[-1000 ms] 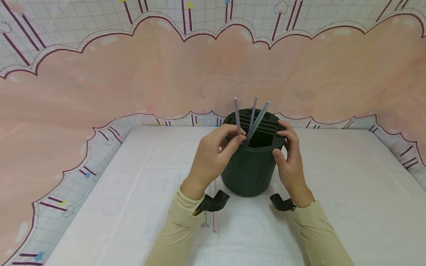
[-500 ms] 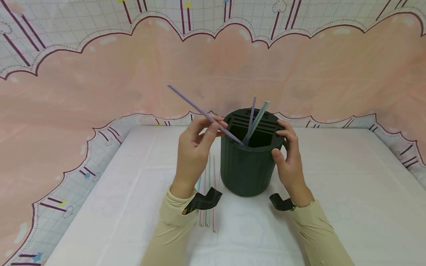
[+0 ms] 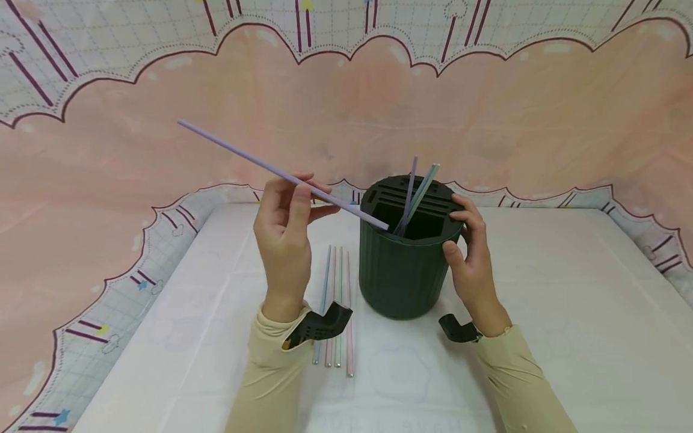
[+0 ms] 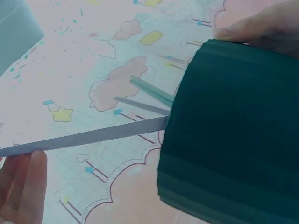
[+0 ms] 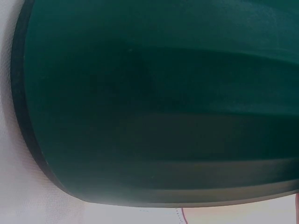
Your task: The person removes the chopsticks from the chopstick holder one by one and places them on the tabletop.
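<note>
My left hand [image 3: 286, 240] pinches a long, thin purple stick [image 3: 233, 147] between thumb and fingers. The stick slants down to the right, its lower end at the near rim of a dark green ribbed holder [image 3: 400, 276]. In the left wrist view the purple stick [image 4: 93, 136] reaches from the fingertips to the holder's edge. Inside the holder's wide opening stand another purple stick [image 3: 410, 189] and teal sticks [image 3: 425, 189], leaning together. My right hand [image 3: 476, 258] grips the holder's right rim, fingers over the slotted top and thumb on the near side. The right wrist view is filled by the holder's wall [image 5: 154, 102].
Several blue, pink and green sticks [image 3: 338, 300] lie side by side on the white tabletop [image 3: 206, 337], left of the holder and partly behind the left wrist's camera mount [image 3: 320, 325]. A printed peach-coloured cloth [image 3: 346, 120] hangs behind.
My left hand has moved left from the holder's opening, drawing the purple stick out and tilting it from nearly upright to a shallow slant. The right hand and holder have stayed put.
</note>
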The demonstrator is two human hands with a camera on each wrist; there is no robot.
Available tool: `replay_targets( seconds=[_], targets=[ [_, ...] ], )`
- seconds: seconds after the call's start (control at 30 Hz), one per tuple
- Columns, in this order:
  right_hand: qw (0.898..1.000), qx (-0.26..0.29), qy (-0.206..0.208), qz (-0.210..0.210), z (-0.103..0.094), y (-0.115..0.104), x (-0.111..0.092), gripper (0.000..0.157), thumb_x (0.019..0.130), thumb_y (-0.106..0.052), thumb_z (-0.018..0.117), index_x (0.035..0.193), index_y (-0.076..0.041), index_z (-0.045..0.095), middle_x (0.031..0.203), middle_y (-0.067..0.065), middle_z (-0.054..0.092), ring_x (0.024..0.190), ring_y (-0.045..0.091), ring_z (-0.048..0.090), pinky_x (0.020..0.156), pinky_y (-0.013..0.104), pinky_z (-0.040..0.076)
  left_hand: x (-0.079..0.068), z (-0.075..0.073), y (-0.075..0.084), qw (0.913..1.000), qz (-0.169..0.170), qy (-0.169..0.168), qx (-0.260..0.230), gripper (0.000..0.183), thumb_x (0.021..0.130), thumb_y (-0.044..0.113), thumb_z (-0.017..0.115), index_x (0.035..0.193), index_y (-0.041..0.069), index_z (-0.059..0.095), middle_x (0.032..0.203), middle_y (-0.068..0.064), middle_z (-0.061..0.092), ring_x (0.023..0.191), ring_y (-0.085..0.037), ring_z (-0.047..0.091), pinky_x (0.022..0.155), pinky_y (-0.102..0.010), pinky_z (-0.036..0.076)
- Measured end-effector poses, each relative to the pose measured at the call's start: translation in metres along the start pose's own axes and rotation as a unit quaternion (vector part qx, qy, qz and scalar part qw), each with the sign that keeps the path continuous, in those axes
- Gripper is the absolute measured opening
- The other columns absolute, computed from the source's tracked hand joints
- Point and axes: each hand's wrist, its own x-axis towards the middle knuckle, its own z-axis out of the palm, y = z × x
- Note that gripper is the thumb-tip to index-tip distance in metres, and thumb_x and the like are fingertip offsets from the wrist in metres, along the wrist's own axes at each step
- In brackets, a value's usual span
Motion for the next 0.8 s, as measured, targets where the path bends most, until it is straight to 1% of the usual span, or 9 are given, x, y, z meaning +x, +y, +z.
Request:
replay_targets(
  seconds=[0.13, 0.23, 0.33, 0.47, 0.57, 0.63, 0.7, 0.77, 0.8],
  targets=[
    [1.000, -0.004, 0.001, -0.001, 0.001, -0.002, -0.002, 0.068, 0.087, -0.049, 0.046, 0.117, 0.010, 0.033, 0.140, 0.015, 0.026, 0.128, 0.027, 0.024, 0.098, 0.035, 0.025, 0.001, -0.005, 0.004, 0.9999, 0.009, 0.007, -0.002, 0.017, 0.092, 0.001, 0.045, 0.103, -0.011, 0.050, 0.086, -0.021, 0.057, 0.080, -0.029, 0.058, 0.067, -0.044, 0.051],
    [1.000, -0.006, 0.002, -0.001, 0.002, -0.004, -0.003, 0.068, 0.087, -0.049, 0.046, 0.118, 0.010, 0.033, 0.140, 0.015, 0.026, 0.128, 0.027, 0.024, 0.098, 0.035, 0.025, 0.002, -0.009, 0.006, 1.0000, 0.004, 0.005, -0.001, 0.017, 0.091, 0.001, 0.046, 0.102, -0.011, 0.051, 0.085, -0.020, 0.058, 0.078, -0.029, 0.059, 0.066, -0.043, 0.051],
    [1.000, -0.008, 0.003, -0.002, 0.003, -0.005, -0.004, 0.068, 0.087, -0.050, 0.046, 0.118, 0.009, 0.033, 0.140, 0.016, 0.026, 0.129, 0.027, 0.024, 0.098, 0.035, 0.025, 0.002, -0.016, 0.002, 1.0000, -0.006, 0.001, 0.002, 0.016, 0.091, 0.002, 0.047, 0.102, -0.008, 0.053, 0.086, -0.021, 0.059, 0.074, -0.029, 0.060, 0.064, -0.042, 0.051],
    [1.000, -0.008, 0.005, -0.003, 0.004, -0.005, -0.005, 0.068, 0.087, -0.050, 0.046, 0.118, 0.010, 0.033, 0.140, 0.015, 0.026, 0.128, 0.027, 0.024, 0.098, 0.036, 0.025, 0.003, -0.026, -0.007, 0.9999, -0.012, 0.007, 0.004, 0.016, 0.090, 0.004, 0.049, 0.103, -0.004, 0.055, 0.086, -0.023, 0.059, 0.070, -0.029, 0.060, 0.063, -0.041, 0.052],
    [1.000, -0.008, 0.008, -0.002, 0.005, -0.005, -0.005, 0.068, 0.087, -0.050, 0.046, 0.118, 0.010, 0.033, 0.140, 0.015, 0.026, 0.128, 0.027, 0.024, 0.098, 0.039, 0.025, 0.005, -0.029, -0.005, 0.9998, -0.015, 0.010, 0.004, 0.017, 0.090, 0.004, 0.050, 0.103, -0.005, 0.056, 0.084, -0.022, 0.058, 0.068, -0.027, 0.060, 0.063, -0.040, 0.052],
    [1.000, -0.009, 0.009, -0.002, 0.005, -0.006, -0.005, 0.068, 0.087, -0.049, 0.046, 0.118, 0.010, 0.033, 0.140, 0.015, 0.026, 0.129, 0.027, 0.024, 0.098, 0.041, 0.025, 0.005, -0.030, -0.002, 0.9996, -0.024, -0.002, 0.010, 0.017, 0.090, 0.003, 0.049, 0.103, -0.007, 0.056, 0.083, -0.023, 0.057, 0.068, -0.026, 0.060, 0.063, -0.040, 0.052],
    [1.000, -0.011, 0.010, -0.001, 0.006, -0.006, -0.005, 0.068, 0.087, -0.049, 0.046, 0.118, 0.010, 0.033, 0.140, 0.015, 0.026, 0.129, 0.027, 0.024, 0.097, 0.042, 0.025, 0.006, -0.030, 0.002, 0.9981, -0.049, -0.026, 0.026, 0.018, 0.090, 0.003, 0.050, 0.104, -0.007, 0.055, 0.083, -0.024, 0.056, 0.069, -0.026, 0.059, 0.063, -0.040, 0.052],
    [1.000, -0.011, 0.010, -0.001, 0.006, -0.007, -0.006, 0.068, 0.087, -0.049, 0.046, 0.118, 0.010, 0.033, 0.140, 0.015, 0.026, 0.129, 0.027, 0.024, 0.097, 0.041, 0.025, 0.006, -0.030, 0.003, 0.9930, -0.083, -0.059, 0.060, 0.021, 0.090, 0.004, 0.050, 0.109, -0.004, 0.054, 0.082, -0.023, 0.056, 0.070, -0.026, 0.058, 0.062, -0.039, 0.052],
    [1.000, -0.011, 0.011, -0.001, 0.006, -0.007, -0.006, 0.068, 0.087, -0.049, 0.046, 0.118, 0.010, 0.033, 0.140, 0.015, 0.026, 0.129, 0.027, 0.024, 0.097, 0.041, 0.025, 0.006, -0.030, 0.002, 0.9886, -0.102, -0.077, 0.080, 0.023, 0.090, 0.004, 0.050, 0.111, -0.003, 0.053, 0.082, -0.022, 0.056, 0.070, -0.026, 0.058, 0.062, -0.038, 0.052]
  ],
)
